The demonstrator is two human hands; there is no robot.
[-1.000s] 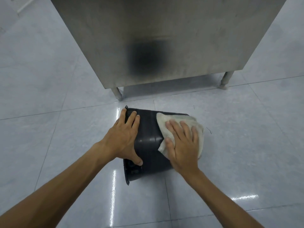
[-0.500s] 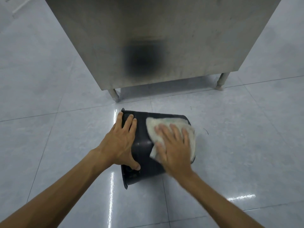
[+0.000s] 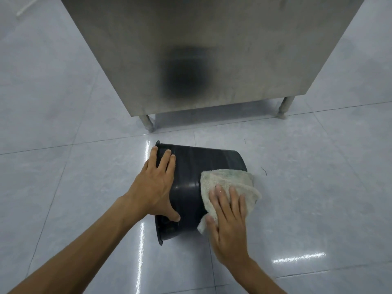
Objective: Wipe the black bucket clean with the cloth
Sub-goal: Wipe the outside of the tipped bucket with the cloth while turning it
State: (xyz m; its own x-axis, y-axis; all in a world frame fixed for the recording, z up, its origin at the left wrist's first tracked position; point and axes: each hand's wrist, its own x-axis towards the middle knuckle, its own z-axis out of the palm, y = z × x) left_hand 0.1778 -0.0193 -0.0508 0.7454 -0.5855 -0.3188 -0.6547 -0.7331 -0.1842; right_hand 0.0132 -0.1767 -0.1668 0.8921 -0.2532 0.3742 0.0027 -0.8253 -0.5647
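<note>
Round black plastic bucket (image 3: 195, 183) lies on its side on the glossy pale grey tiled floor (image 3: 318, 187). Rim and mouth point to the person's left, closed base to the right. Its outer wall has raised hoop ribs.

Left hand (image 3: 156, 183): palm flat on the bucket wall beside the rim. Fingers are extended and close together, tips reaching over the far part of the rim; the thumb is spread wide toward the near side of the wall, tip pressed on the plastic. No pinch; the hand rests as a flat brace.

Right hand (image 3: 228, 221): laid flat on a crumpled off-white terry cloth (image 3: 231, 181), pressing it against the bucket's near wall at the base end. Fingers are straight and slightly spread on the cloth, thumb out to the left at the cloth's lower edge. The cloth overhangs the base end and droops toward the floor; whether it touches the tiles cannot be told.

Beyond the bucket stands a brushed stainless-steel cabinet (image 3: 212, 49) on short metal legs (image 3: 147, 123), with a dark blurred reflection in its panel. Bucket and cabinet are apart.
</note>
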